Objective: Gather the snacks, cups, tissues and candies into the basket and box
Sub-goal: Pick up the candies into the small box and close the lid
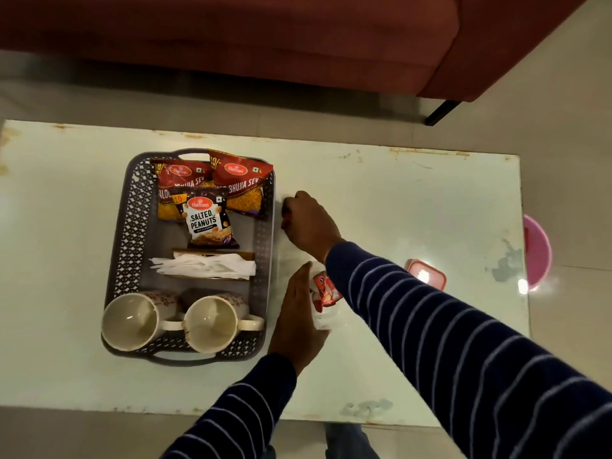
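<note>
1. Table (397, 200): pale glossy top, worn along the far edge. Clock directions below are taken from the table centre, 12 o'clock toward the sofa (231, 34).
2. Basket (124, 240): grey, perforated walls, sits at 9 o'clock.
3. Basket contents, far end: two red bhujia sev packets (243, 183) side by side, with a salted peanuts packet (207, 223) overlapping their near edges.
4. Basket contents, middle: tissues (205, 265), white, fanned across a flat holder.
5. Basket contents, near end: two cream cups (212, 323) lying on their sides, mouths toward the camera, handles pointing to 3 o'clock.
6. Right hand (309, 223): just beside the basket's right wall at about 10 o'clock, knuckles up, fingers curled down. A bit of red shows at the fingertips; cannot tell what it is or whether it is gripped.
7. Left hand (296, 313): at about 7 o'clock, fingers straight and together, lying flat against the left side of a clear box (326, 321).
8. Box contents: red-wrapped candies (324, 289), partly hidden by the right forearm.
9. Pink-rimmed lid (427, 274): flat on the table at 4 o'clock, apart from the box.
</note>
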